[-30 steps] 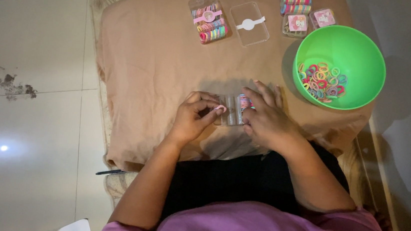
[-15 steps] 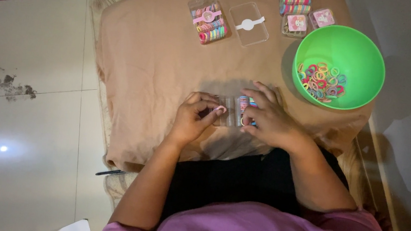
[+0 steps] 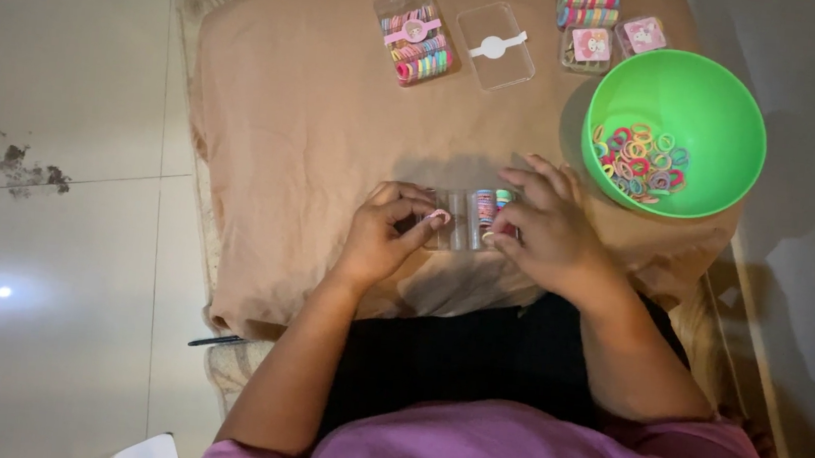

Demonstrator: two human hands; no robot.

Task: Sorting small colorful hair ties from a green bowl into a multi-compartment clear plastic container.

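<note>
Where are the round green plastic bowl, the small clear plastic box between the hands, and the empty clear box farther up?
round green plastic bowl (image 3: 729,101), head view, bare inner wall.
small clear plastic box (image 3: 465,220), head view, its middle.
empty clear box (image 3: 496,46), head view, its lid.

Both bare forearms reach forward from the lilac sleeves and converge near the middle. The left hand (image 3: 385,232) is curled, fingers bent inward with the thumb pointing toward the other hand. The right hand (image 3: 544,227) lies palm down, fingers spread and slightly arched, fingertips pressing downward.
</note>
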